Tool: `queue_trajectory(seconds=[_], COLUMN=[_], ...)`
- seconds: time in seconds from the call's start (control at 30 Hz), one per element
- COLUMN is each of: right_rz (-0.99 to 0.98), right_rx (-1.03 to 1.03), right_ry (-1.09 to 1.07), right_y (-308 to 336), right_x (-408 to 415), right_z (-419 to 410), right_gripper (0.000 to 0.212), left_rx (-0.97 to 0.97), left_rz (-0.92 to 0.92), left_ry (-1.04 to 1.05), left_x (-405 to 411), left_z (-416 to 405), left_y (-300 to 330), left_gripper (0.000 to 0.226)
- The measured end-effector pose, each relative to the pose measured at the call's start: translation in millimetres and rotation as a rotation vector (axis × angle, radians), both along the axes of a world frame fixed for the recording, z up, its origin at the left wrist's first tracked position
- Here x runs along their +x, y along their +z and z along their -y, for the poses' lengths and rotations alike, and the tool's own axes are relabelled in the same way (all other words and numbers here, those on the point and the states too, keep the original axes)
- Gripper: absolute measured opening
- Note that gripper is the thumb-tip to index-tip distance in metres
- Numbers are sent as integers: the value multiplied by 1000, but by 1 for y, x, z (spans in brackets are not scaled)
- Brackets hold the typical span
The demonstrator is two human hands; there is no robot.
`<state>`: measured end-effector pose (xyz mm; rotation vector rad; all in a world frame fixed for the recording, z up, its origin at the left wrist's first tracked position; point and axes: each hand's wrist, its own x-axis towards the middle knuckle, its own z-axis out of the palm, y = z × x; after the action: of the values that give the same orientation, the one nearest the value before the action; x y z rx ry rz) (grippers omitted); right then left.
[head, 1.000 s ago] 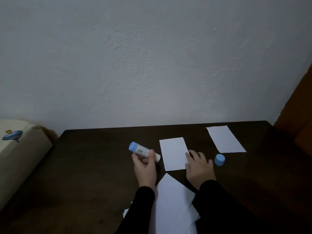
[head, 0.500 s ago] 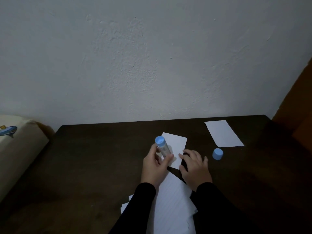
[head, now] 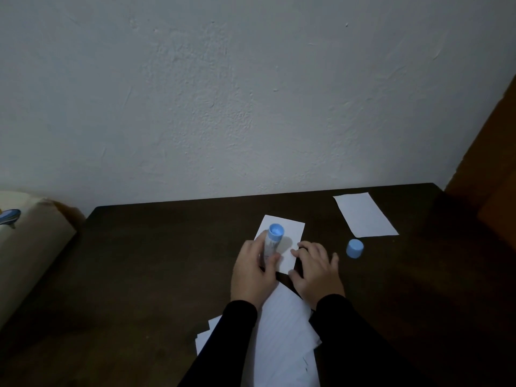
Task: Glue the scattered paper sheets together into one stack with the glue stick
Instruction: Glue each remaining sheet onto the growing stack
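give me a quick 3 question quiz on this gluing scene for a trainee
1. True or false: the blue cap is on the glue stick.
2. Which hand grips the glue stick? A left hand B right hand
3. Fill in: the right hand's fingers rest on the edge of the small ___.

Key: 1 false, the cap lies on the table. 2 A. 3 sheet.

Dark table (head: pixel 156 275), white wall (head: pixel 251 93), cushion (head: pixel 25 252) left.

Left hand (head: pixel 252 270) is gripping the glue stick (head: pixel 272 243), held roughly upright. Right hand (head: pixel 318 270) is lying palm down, fingers spread, apparently pressing the paper sheet (head: pixel 290 247).
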<state>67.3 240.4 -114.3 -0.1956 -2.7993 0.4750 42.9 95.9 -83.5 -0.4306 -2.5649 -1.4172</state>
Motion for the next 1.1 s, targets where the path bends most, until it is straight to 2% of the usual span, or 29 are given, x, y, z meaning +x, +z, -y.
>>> queue_trajectory(seconds=[0.23, 0.37, 0.43, 0.57, 0.6, 0.77, 0.87, 0.97, 1.07, 1.1], right_rz=[-34, -57, -66, -59, -60, -102, 0, 148, 83, 41], right_rx=[9, 18, 7, 15, 6, 7, 25, 24, 16, 10], right_ry=[-13, -14, -19, -27, -28, -63, -12, 16, -2, -14], right_y=[1, 0, 0, -3, -3, 3, 5, 2, 1, 1], right_x=[0, 1, 1, 1, 1, 1, 0, -2, -1, -1], right_z=[0, 1, 2, 3, 3, 3, 3, 2, 2, 2], right_gripper=[37, 35, 33, 33, 36, 57, 58, 57, 52, 52], left_rx=[178, 576, 704, 750, 783, 879, 856, 731, 489, 416], left_rz=[104, 172, 170, 247, 273, 319, 287, 232, 148, 145], left_ry=[273, 389, 439, 377, 347, 302, 386, 383, 378, 376], left_x=[-2, 0, -1, -1, 0, 0, 0, -2, -9, -12], left_z=[-1, 2, 6, 9, 9, 11, 10, 9, 19, 25], left_y=[5, 12, 11, 11, 12, 18, 15, 15, 18, 17], left_gripper=[51, 76, 75, 39, 35, 71, 61, 44, 15, 15])
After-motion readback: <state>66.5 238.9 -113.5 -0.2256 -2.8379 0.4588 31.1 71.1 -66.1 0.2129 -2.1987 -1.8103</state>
